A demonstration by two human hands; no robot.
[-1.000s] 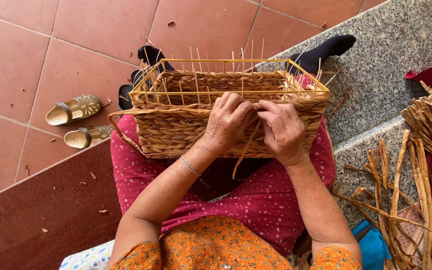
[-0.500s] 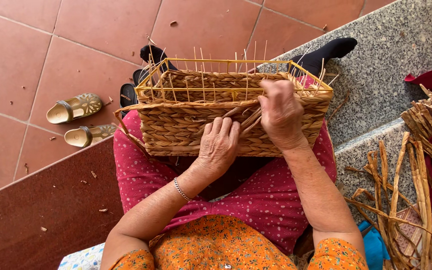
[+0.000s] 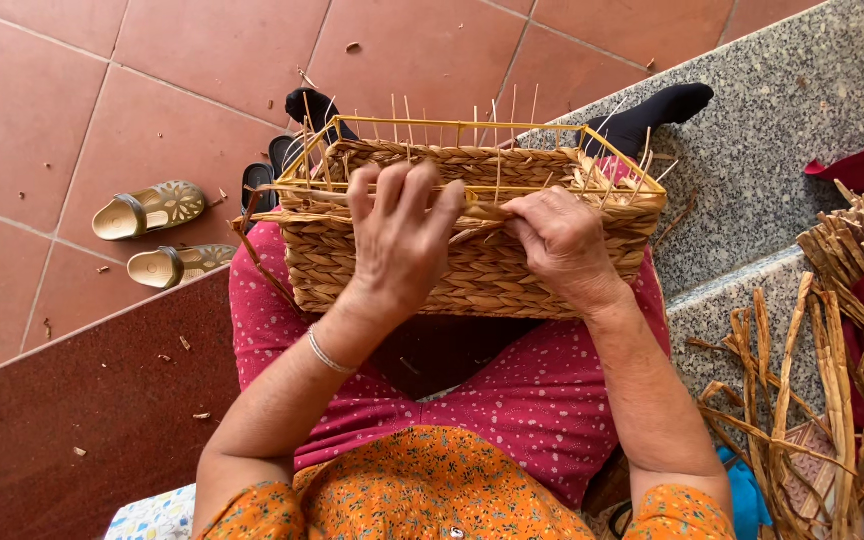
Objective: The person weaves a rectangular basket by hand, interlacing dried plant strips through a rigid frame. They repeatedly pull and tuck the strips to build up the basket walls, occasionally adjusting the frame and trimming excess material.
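A rectangular woven basket (image 3: 472, 240) is resting on the person's lap, its walls plaited from coarse tan fibre around a thin yellow frame, with bare upright stakes sticking above the rim. The left hand (image 3: 399, 240) is lying against the near wall, fingers spread over the rim and gripping nothing. The right hand (image 3: 557, 243) is pinching a flat fibre strand (image 3: 482, 212) at the rim. Dry fibre strips (image 3: 812, 400) are lying on the speckled stone step (image 3: 782, 110), and two sandals (image 3: 157, 235) on red tiles.
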